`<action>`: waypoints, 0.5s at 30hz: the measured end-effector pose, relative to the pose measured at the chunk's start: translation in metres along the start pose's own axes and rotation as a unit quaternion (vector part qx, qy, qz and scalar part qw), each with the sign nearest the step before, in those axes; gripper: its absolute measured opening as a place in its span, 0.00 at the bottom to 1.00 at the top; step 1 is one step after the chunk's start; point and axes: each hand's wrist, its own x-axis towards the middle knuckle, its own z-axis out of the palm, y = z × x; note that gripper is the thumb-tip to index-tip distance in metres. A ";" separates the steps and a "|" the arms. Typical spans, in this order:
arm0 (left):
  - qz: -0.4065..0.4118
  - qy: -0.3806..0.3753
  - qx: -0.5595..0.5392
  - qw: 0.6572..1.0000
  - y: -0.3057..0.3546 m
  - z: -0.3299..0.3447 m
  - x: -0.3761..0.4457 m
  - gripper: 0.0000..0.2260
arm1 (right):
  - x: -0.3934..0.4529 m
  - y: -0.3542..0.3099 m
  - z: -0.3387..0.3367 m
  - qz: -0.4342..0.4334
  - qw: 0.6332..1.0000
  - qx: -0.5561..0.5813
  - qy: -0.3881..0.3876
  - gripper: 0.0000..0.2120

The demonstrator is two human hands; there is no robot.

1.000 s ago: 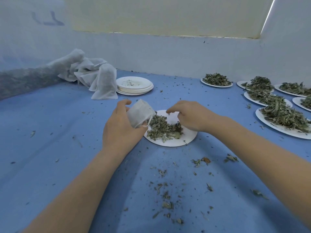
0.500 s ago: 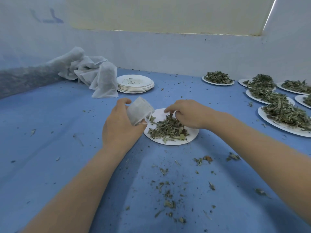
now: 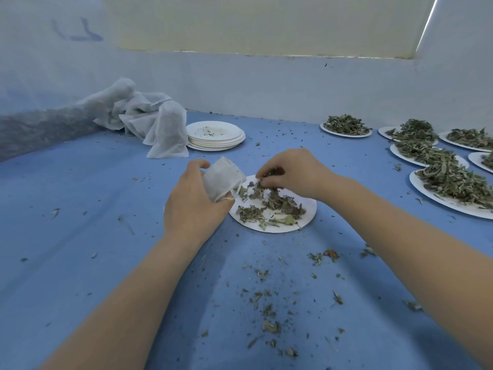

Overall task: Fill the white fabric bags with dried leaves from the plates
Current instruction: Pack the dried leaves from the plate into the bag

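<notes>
My left hand [image 3: 196,206] grips a small white fabric bag [image 3: 222,182], mouth turned toward the plate [image 3: 306,212] just right of it. My right hand [image 3: 292,173] hovers over that plate, fingers curled, pinching a clump of dried leaves [image 3: 269,202] off the pile. Blue table cover [image 3: 80,236] littered with leaf crumbs [image 3: 269,311] nearer me. Far left: heap of white bags [image 3: 149,118], touching a stack of used plates [image 3: 214,134]. Far right: several plates heaped with leaves [image 3: 450,180].

Both forearms bare to frame edge; no sleeves; hands [image 3: 196,202] ungloved; fingers slender.
</notes>
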 end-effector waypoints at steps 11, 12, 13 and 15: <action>0.020 -0.027 0.028 0.999 0.006 -0.002 -0.001 0.24 | -0.015 -0.032 -0.005 0.010 0.905 0.375 0.201 0.07; 0.020 -0.021 0.021 0.999 0.006 -0.002 -0.001 0.24 | -0.016 -0.034 -0.003 0.008 0.910 0.363 0.198 0.07; 0.019 -0.016 0.012 1.000 0.006 -0.002 -0.001 0.23 | -0.017 -0.035 -0.002 0.006 0.919 0.343 0.193 0.07; 0.011 -0.008 -0.007 1.000 0.006 -0.003 -0.001 0.21 | -0.020 -0.036 -0.002 0.000 0.937 0.299 0.182 0.07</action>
